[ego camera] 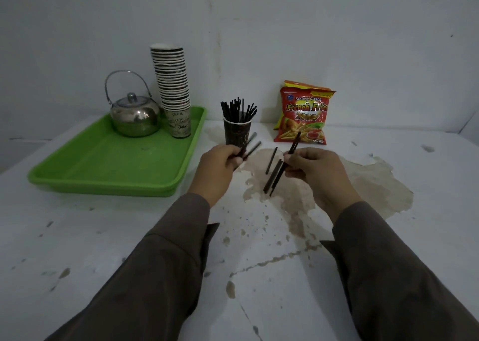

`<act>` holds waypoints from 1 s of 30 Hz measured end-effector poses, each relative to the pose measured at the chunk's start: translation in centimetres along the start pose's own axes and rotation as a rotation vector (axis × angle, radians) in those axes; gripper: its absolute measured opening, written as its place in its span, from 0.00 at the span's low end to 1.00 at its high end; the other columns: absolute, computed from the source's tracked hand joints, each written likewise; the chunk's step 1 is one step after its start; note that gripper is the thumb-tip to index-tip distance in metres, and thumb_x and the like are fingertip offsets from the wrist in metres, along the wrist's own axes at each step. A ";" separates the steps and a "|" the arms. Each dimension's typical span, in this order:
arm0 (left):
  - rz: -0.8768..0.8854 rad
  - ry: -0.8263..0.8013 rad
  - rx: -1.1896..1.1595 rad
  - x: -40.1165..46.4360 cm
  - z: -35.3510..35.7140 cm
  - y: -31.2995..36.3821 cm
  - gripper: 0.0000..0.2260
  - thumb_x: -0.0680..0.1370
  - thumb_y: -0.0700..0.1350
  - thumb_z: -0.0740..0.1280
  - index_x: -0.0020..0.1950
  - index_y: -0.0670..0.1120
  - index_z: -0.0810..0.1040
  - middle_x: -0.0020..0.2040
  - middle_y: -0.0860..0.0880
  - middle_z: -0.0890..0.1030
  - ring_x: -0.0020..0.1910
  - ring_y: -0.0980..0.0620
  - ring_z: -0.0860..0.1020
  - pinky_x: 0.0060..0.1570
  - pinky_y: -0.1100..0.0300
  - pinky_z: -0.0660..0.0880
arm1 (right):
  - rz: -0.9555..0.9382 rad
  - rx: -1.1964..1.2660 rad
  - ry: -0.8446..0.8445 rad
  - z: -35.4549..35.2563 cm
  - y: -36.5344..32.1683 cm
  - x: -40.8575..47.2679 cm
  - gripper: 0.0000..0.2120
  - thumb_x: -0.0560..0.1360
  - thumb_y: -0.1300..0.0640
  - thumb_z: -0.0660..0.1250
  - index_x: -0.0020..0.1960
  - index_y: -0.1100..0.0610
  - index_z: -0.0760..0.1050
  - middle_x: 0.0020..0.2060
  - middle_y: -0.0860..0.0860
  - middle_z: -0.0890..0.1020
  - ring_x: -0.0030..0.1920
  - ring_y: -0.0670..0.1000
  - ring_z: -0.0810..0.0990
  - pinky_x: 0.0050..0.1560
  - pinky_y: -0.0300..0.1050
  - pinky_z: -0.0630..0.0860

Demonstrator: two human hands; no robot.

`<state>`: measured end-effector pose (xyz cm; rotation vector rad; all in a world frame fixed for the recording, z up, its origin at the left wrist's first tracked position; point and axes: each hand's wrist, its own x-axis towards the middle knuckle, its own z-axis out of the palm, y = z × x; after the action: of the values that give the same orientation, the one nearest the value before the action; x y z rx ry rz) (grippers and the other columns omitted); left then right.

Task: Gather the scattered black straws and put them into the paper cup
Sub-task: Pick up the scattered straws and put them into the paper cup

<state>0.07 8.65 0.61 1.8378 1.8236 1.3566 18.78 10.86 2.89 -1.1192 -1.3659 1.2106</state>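
While the left hand (pixel 220 160) grips two straws (pixel 252 149), the right hand (pixel 315 168) pinches another straw (pixel 294 143). Three more (pixel 274 175) lie on the surface (pixel 129 237) near the cup (pixel 237 134).

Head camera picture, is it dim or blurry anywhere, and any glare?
Head view: dim, flat light with a grey cast; glare only on the kettle; the straws by the left hand look smeared; wide-angle lens bends the tray edges.
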 end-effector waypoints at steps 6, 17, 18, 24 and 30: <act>-0.067 0.156 -0.454 3.8 -2.2 2.3 0.06 0.76 0.36 0.63 0.49 0.44 0.78 0.46 0.49 0.79 0.46 0.55 0.77 0.49 0.70 0.73 | -0.175 -0.019 -0.003 2.4 -4.1 3.7 0.06 0.73 0.65 0.67 0.39 0.59 0.79 0.35 0.54 0.81 0.38 0.52 0.81 0.44 0.43 0.80; -0.085 0.205 -0.509 12.1 -3.8 2.3 0.07 0.77 0.37 0.63 0.48 0.45 0.79 0.38 0.54 0.78 0.36 0.61 0.74 0.31 0.75 0.70 | -0.285 -0.165 0.030 6.5 -8.3 11.1 0.04 0.73 0.65 0.67 0.46 0.61 0.79 0.37 0.55 0.81 0.39 0.52 0.80 0.47 0.45 0.80; -0.086 0.199 -0.499 12.4 -3.8 2.0 0.07 0.77 0.37 0.63 0.48 0.45 0.79 0.38 0.53 0.78 0.36 0.60 0.74 0.31 0.75 0.70 | -0.286 -0.180 0.028 6.7 -8.3 11.6 0.03 0.73 0.65 0.67 0.45 0.60 0.79 0.37 0.55 0.81 0.39 0.52 0.80 0.48 0.46 0.80; -0.120 0.143 -0.464 13.8 -3.0 0.6 0.07 0.77 0.40 0.63 0.49 0.49 0.80 0.42 0.54 0.80 0.41 0.61 0.76 0.35 0.75 0.72 | -0.320 -0.385 0.034 8.1 -7.9 13.9 0.05 0.73 0.60 0.68 0.47 0.61 0.80 0.37 0.54 0.81 0.37 0.49 0.79 0.38 0.39 0.76; -0.123 0.086 -0.404 14.1 -2.1 -0.5 0.07 0.76 0.38 0.65 0.51 0.44 0.81 0.46 0.48 0.81 0.48 0.53 0.79 0.51 0.63 0.74 | -0.325 -0.538 0.014 8.8 -6.8 14.9 0.08 0.73 0.57 0.69 0.48 0.60 0.81 0.41 0.55 0.84 0.43 0.53 0.81 0.47 0.48 0.79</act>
<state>-4.51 20.23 7.62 1.4587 1.5276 1.6335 8.07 23.97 10.49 -1.1972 -1.8407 0.6123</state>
